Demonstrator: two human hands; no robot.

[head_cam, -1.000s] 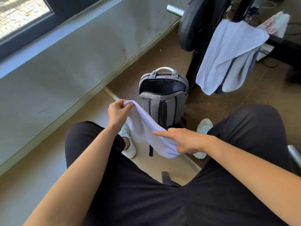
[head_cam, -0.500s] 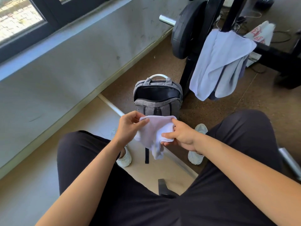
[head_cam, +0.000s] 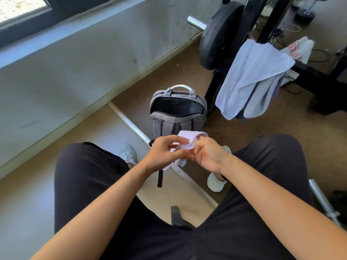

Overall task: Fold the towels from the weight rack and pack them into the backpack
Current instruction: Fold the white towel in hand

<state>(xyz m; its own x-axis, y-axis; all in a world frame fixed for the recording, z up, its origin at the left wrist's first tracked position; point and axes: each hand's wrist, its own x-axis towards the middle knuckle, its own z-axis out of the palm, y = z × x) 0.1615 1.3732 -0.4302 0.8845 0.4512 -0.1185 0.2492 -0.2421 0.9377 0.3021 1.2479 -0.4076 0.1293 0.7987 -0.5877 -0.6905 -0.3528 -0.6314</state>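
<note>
- We're looking down at a small white cloth towel (head_cam: 189,140), held up in the air between both hands, over the knees of someone sitting in black trousers.
- The towel is bunched into a thick little bundle. There's a rounded fold on top, we can see stacked layers along the edge, and a loose end dangles below the hands.
- The left hand (head_cam: 163,152) has its fingers curled in and pinches the near side of the bundle with thumb and fingertips.
- The right hand (head_cam: 210,156) is curled round the other side, gripping the fold.
- Just past the hands, a grey fabric backpack (head_cam: 176,122) stands upright on the brown speckled floor (head_cam: 187,72). Its main compartment is unzipped and gaping, dark inside, with a white handle on top. The towel is in front of it, not in it.
- To the right of the backpack, a pale blue towel (head_cam: 251,77) hangs draped in loose folds over the black metal weight rack (head_cam: 272,17). A greyer layer hangs under it, and we can't tell if that's a separate towel.
- A round black weight plate (head_cam: 216,38) sits on the rack beside it.
- White sneakers (head_cam: 216,182) are planted on the floor either side of the backpack.
</note>
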